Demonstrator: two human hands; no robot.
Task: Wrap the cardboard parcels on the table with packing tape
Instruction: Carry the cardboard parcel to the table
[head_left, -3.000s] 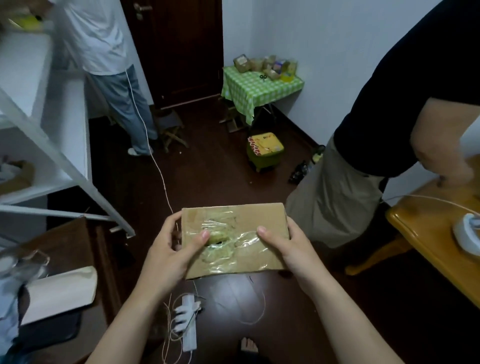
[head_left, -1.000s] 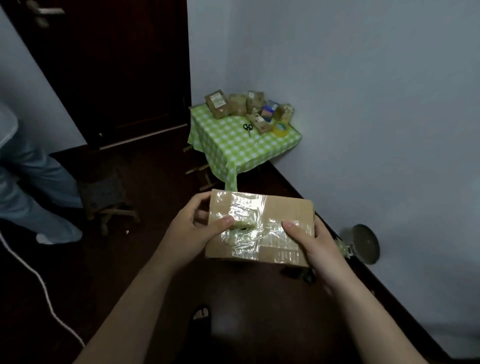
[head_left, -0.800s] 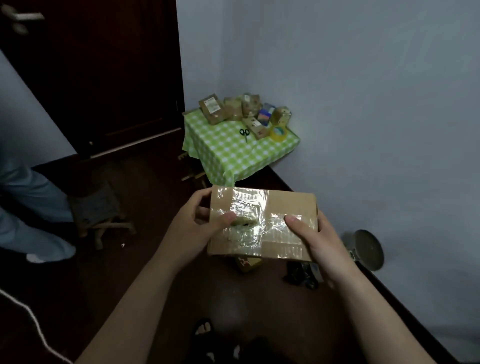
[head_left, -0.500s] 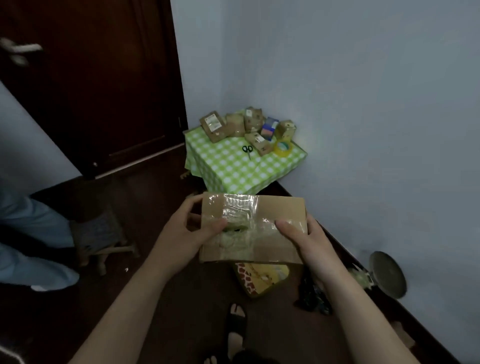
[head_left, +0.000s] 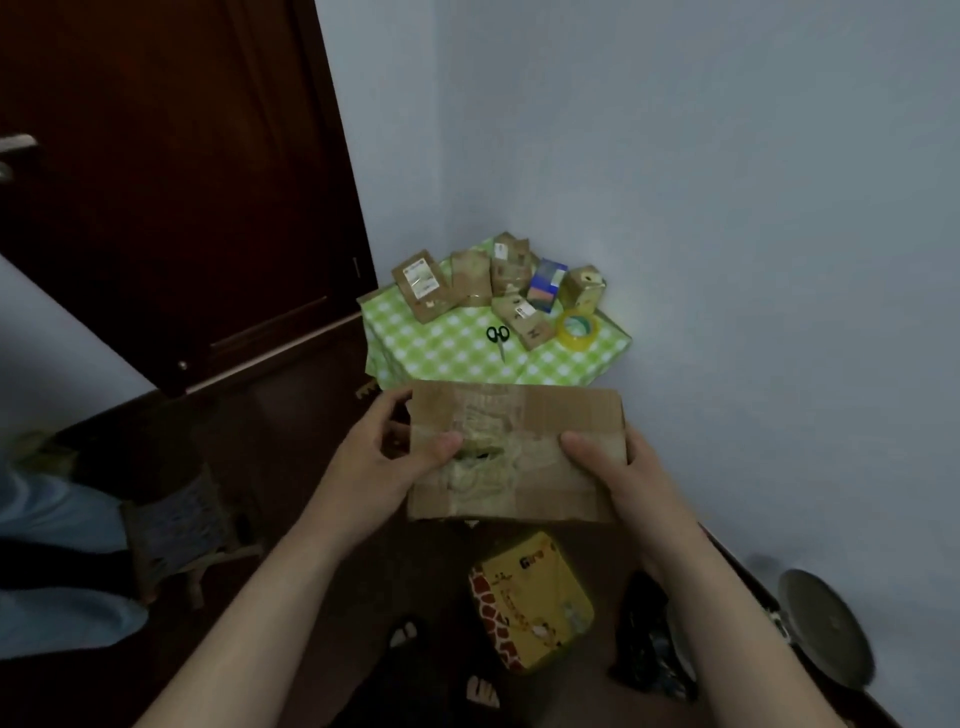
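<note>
Tucked into the corner where a dark door meets a pale wall, a small table (head_left: 457, 358) under a green checked cloth carries several small cardboard parcels (head_left: 470, 283), a pair of scissors (head_left: 498, 336) and a roll of clear tape (head_left: 577, 329) near its right edge. Well short of it, another parcel (head_left: 540, 415) is held in the air over the dark floor, flat side up, its top already crossed by wrinkled clear tape. Each hand is closed on one end: the left hand (head_left: 374, 457) with its thumb pressed onto the taped middle, the right hand (head_left: 618, 467) with its thumb on top near the right end. Gripping both ends keeps the box level for carrying, probably to the table, where the tape and scissors lie within easy reach of the other parcels. A yellow tin (head_left: 530, 603) sits on the floor below.
</note>
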